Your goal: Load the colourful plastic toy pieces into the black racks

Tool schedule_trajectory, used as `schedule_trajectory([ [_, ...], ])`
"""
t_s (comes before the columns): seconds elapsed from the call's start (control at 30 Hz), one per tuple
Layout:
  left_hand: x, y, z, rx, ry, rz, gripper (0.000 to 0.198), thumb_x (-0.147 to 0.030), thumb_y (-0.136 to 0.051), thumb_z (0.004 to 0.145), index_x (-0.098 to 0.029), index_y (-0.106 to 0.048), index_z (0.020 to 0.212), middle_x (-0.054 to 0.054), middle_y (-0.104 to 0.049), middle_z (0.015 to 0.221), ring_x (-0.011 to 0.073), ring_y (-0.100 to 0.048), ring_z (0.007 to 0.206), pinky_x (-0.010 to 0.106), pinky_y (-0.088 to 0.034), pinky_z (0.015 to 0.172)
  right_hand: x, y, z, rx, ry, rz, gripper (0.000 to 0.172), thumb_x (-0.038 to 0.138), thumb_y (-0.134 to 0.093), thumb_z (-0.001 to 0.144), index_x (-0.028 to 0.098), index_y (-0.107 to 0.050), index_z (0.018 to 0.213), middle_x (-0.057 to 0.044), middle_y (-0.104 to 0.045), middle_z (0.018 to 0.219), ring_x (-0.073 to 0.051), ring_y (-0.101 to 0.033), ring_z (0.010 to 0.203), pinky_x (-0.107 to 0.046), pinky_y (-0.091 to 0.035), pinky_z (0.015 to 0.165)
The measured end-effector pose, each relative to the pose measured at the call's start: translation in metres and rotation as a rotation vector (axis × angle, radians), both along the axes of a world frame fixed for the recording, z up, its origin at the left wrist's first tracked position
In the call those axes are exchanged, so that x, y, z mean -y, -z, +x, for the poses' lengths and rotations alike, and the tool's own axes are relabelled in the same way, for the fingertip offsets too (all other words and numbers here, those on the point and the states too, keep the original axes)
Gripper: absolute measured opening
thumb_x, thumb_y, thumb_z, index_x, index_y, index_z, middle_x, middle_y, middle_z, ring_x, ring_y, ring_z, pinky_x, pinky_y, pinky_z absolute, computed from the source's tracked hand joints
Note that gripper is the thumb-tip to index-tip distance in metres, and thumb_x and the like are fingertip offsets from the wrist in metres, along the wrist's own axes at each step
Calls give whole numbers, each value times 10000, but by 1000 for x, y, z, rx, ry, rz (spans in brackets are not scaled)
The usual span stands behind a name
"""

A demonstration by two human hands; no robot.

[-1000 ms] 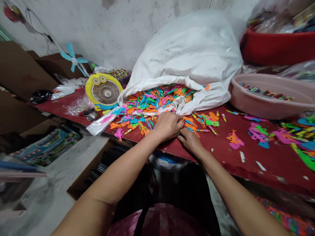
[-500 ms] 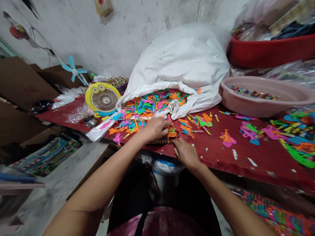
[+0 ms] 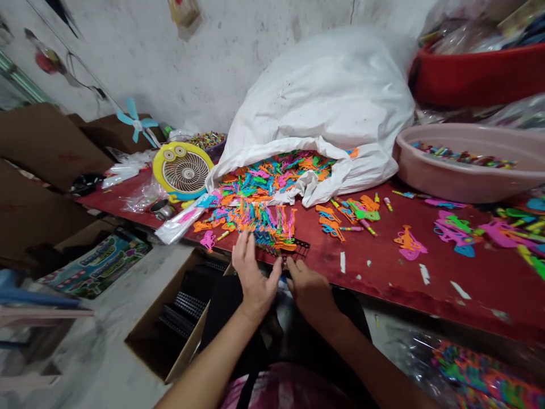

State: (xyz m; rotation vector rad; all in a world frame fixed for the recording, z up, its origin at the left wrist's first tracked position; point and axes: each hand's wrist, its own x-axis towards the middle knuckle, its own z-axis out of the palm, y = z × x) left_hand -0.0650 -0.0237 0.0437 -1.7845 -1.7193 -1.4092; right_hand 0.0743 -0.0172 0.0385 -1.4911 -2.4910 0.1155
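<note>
A black plastic grid rack [image 3: 296, 251] lies at the front edge of the red table, with bright orange, pink and blue plastic toy pieces [image 3: 272, 227] packed along it. My right hand [image 3: 309, 292] is at the rack's near edge, its fingertips touching the rack. My left hand [image 3: 254, 278] is just off the table edge with its fingers spread, holding nothing. Behind the rack, more loose pieces [image 3: 272, 173] spill from the mouth of a white sack [image 3: 319, 96].
A pink basin [image 3: 464, 176] of small coloured pieces and a red basin [image 3: 477, 76] stand at the back right. A yellow fan [image 3: 183, 170] sits at the left. Below, there is a cardboard box of black racks [image 3: 183, 312] and a clear bag of coloured pieces [image 3: 481, 375].
My left hand has lifted off the pieces and moved back past the table edge, fingers spreading. The rack now shows clearly, with pieces along it. My view has shifted slightly.
</note>
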Motion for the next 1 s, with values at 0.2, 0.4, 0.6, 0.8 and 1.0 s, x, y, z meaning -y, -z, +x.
schedule_trajectory([
  [0.2, -22, 47, 12, 275, -50, -247, 1086, -450, -743, 776, -113, -70, 1558, 247, -192, 1589, 360, -202, 1484, 529, -223, 1200, -12, 2, 33, -211, -87, -37, 302, 180, -491, 923, 223, -648, 1176, -49, -698, 978, -163, -669, 825, -244, -453, 686],
  [0.4, -48, 44, 7, 373, -16, -283, 1017, -290, -694, 788, -116, -56, 1561, 223, -210, 1595, 319, -209, 1492, 486, -205, 1218, -81, -19, 116, -326, 212, 132, 228, 308, -488, 925, 202, -688, 958, -61, -701, 971, -200, -648, 857, -288, -441, 725],
  [0.6, -67, 46, -13, 371, 180, -350, 912, -245, -657, 762, -118, -188, 1534, 196, -368, 1531, 301, -363, 1426, 465, -324, 1169, -137, -24, 164, 25, 501, 32, 286, 378, -518, 891, 166, -688, 981, -143, -680, 1009, -249, -638, 812, -299, -356, 589],
  [0.8, -87, 30, -39, 419, 565, -544, 578, -250, -653, 791, -124, -507, 1336, 125, -637, 1280, 237, -597, 1196, 419, -444, 1077, -154, -18, 164, 74, 475, -64, 215, 309, -571, 854, 169, -709, 942, -164, -702, 975, -256, -636, 777, -319, -356, 607],
  [1.0, -108, 25, -57, 555, 822, -725, 633, -414, -803, 691, -136, -612, 1226, 98, -698, 1169, 248, -628, 1138, 430, -459, 1061, -146, -24, 180, -58, 404, -47, 186, 323, -614, 844, 167, -715, 845, -139, -689, 826, -195, -570, 666, -326, -318, 596],
])
